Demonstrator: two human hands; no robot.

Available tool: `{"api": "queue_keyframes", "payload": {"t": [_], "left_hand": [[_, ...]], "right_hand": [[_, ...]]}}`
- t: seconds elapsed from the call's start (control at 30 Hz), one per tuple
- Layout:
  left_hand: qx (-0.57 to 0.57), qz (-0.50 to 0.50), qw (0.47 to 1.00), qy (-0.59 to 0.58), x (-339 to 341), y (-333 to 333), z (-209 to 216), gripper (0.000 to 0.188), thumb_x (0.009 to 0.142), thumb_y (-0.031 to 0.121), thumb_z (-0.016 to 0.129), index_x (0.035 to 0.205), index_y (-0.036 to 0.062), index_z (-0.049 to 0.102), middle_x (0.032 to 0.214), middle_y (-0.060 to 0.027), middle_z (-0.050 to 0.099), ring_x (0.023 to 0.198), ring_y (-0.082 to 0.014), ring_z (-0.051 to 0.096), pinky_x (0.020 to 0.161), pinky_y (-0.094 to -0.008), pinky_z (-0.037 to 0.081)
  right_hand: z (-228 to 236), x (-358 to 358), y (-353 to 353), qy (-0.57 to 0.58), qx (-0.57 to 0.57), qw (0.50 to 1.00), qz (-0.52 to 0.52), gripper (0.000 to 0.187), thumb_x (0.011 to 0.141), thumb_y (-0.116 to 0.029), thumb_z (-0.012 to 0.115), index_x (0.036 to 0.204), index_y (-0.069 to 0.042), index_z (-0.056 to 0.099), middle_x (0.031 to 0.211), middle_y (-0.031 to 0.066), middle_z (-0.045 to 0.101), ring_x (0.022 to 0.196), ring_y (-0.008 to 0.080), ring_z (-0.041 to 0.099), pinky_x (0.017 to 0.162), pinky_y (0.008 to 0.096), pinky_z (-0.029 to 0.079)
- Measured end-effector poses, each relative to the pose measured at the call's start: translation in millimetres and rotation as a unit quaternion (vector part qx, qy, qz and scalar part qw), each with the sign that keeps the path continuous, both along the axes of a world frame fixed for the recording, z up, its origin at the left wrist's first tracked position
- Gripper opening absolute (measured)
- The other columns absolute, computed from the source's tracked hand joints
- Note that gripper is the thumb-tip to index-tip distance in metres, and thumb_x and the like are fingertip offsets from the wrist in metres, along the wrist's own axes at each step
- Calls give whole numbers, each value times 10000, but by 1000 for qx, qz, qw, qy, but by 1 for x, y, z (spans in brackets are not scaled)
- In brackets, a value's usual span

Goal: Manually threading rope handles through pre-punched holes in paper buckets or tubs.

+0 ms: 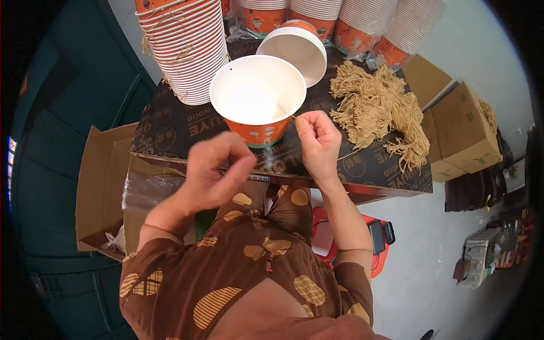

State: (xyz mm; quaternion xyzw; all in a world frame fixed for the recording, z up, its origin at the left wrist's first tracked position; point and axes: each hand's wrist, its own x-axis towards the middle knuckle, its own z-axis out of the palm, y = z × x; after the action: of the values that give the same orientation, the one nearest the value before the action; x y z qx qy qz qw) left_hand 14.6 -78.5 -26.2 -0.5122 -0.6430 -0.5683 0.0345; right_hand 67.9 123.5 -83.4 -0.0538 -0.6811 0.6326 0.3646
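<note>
Bucket in work: the paper bucket (258, 93), white inside and orange outside, stands upright before you near the middle of the bench's near edge, with a small dark hole below its rim on the far left.
Your right hand: it is just beside the bucket's right wall; your right hand (321, 141) has thumb and forefinger pressed together, pinching a thin tan cord (294, 117), of which only a little shows.
Your left hand: your left hand (214, 170) is blurred in front of the bucket, over the near edge, fingers curled in; you cannot tell whether they grip anything.
Cord pile: loose tan cords (371, 102) lie heaped along the right side of the bench (156, 122), trailing toward its near right corner.
Tipped bucket: another white-lined bucket (306, 54) leans behind yours, mouth toward you.
Far left corner: a tall bucket stack (187, 51) stands there, cords hanging on it.
Far edge: more stacks (365, 28) line up, clear plastic around them.
Off the left edge: you have an open cardboard box (102, 187) below.
</note>
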Motion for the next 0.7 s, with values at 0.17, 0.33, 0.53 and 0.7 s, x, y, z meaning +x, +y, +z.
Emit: {"api": "queue_keyframes", "payload": {"t": [0.17, 0.33, 0.53, 0.7], "left_hand": [[-51, 78, 978, 185, -43, 30, 47, 84, 845, 3, 597, 924, -21, 611, 855, -145, 618, 797, -292, 610, 722, -341, 482], [-229, -23, 947, 226, -82, 59, 51, 304, 835, 60, 574, 1131, 5, 619, 1086, -156, 612, 1081, -318, 538, 958, -393, 414], [-398, -147, 899, 103, -91, 83, 48, 330, 806, 60, 597, 1128, -1, 638, 1070, -156, 650, 1069, -284, 572, 958, -359, 431], [-375, -152, 910, 89, -88, 89, 41, 204, 809, 73, 603, 967, -36, 675, 858, -153, 687, 826, -250, 649, 806, -338, 495]], "right_hand": [[-2, -3, 1, 1, 3, 1000, -8, 89, 916, -60, 615, 851, -2, 596, 671, -75, 501, 601, 1, 400, 524, 180, 353], [-1, -5, -1, -10, 16, 1000, -18, 90, 911, -62, 619, 855, 4, 596, 665, -67, 504, 603, 4, 405, 525, 188, 359], [-5, -6, 0, -2, 9, 1000, -15, 70, 907, -52, 615, 865, 1, 594, 662, -63, 501, 603, 8, 409, 531, 192, 366], [-6, -7, 2, -2, 29, 999, -22, 65, 908, -53, 617, 878, 0, 594, 662, -65, 497, 602, 9, 408, 533, 191, 365]]}}
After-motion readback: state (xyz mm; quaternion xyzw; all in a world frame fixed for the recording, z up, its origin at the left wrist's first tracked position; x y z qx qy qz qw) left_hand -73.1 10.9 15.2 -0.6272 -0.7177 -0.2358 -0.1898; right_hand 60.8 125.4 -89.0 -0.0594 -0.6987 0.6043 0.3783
